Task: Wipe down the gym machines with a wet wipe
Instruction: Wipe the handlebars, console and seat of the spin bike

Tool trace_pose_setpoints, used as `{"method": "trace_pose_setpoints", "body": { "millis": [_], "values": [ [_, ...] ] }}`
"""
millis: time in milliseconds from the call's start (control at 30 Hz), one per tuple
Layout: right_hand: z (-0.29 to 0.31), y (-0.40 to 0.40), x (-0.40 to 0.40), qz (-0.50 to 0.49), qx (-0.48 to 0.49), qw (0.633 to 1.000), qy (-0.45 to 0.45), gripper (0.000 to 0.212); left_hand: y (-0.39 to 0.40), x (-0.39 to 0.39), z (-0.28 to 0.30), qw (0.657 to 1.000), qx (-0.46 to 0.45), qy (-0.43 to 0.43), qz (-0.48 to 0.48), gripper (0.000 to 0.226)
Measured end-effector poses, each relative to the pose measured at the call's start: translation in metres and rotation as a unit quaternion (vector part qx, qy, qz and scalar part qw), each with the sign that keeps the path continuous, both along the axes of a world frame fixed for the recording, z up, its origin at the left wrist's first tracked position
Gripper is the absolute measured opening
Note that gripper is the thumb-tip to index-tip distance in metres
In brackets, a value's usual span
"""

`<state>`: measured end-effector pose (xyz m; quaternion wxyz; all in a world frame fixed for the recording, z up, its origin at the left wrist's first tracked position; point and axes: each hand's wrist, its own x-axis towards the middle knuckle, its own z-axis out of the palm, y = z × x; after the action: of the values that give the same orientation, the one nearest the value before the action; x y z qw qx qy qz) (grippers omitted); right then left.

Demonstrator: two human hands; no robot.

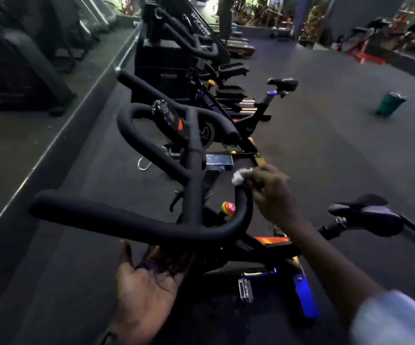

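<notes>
A black spin bike stands right in front of me, its padded handlebar spanning the middle of the view. My right hand holds a crumpled white wet wipe against the tip of the handlebar's right curved end. Below the bar, my left hand is palm up with its fingers reaching under and behind the bar, their tips hidden. The bike's black saddle sits at the right, and a red and yellow knob shows under the bar.
A second spin bike and other black machines stand in a row beyond. A green bottle stands on the dark rubber floor at the right. A mirrored wall with a raised ledge runs along the left.
</notes>
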<state>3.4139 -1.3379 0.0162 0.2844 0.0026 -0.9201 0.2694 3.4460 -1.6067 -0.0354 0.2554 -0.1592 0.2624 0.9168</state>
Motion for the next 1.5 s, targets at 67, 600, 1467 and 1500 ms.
{"method": "trace_pose_setpoints", "body": {
  "millis": [67,600,1467,1500],
  "values": [
    [-0.009,0.004,-0.027,-0.084,-0.125,0.988,-0.024,0.016,-0.004,0.002,0.007,0.999,0.033,-0.003,-0.028,0.093],
    [-0.099,-0.113,0.056,0.022,-0.92,0.39,-0.03,0.014,-0.052,-0.006,0.027,0.995,-0.072,0.003,-0.064,0.095],
    [-0.013,-0.341,-0.028,0.111,-0.924,0.346,-0.117,0.01,-0.167,-0.034,0.06,0.935,-0.188,0.299,0.04,0.066],
    [-0.019,-0.337,-0.027,0.113,-0.92,0.355,-0.122,0.009,-0.164,-0.031,0.062,0.936,-0.186,0.297,0.033,0.063]
  ]
}}
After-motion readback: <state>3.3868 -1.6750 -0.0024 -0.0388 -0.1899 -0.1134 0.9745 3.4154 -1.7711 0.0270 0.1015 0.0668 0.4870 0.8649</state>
